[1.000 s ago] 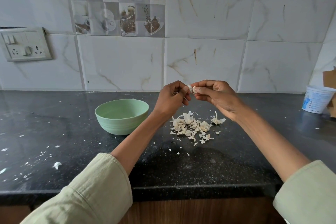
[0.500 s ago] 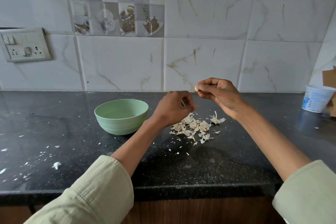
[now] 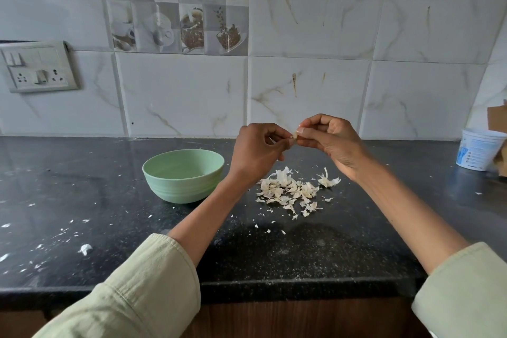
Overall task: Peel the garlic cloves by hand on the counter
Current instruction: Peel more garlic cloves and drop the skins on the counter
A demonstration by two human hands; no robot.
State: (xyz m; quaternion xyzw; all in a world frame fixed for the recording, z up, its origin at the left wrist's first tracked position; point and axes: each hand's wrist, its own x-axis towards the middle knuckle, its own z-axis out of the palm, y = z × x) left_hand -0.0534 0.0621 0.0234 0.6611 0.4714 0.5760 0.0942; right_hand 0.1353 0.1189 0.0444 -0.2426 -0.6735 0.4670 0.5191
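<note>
Garlic clove [image 3: 295, 135] is being held in the air above the middle of the bench [image 3: 82, 186], pinched at the fingertips of the right hand [image 3: 333, 140]. The left hand [image 3: 256, 151] is meeting it from the other side, its thumb and forefinger closing on what appears to be a tag of skin at the clove's end; the clove is too small to say how much skin is left.

Peelings [image 3: 290, 189] are lying in a heap directly beneath the hands, just right of the green bowl [image 3: 183, 175], whose contents are hidden by its wall.

Assessment: the right hand should be gripping firmly without crushing, while the left draws the skin along the clove's length, over the heap, so scraps are falling there rather than spreading toward the front edge.
</note>
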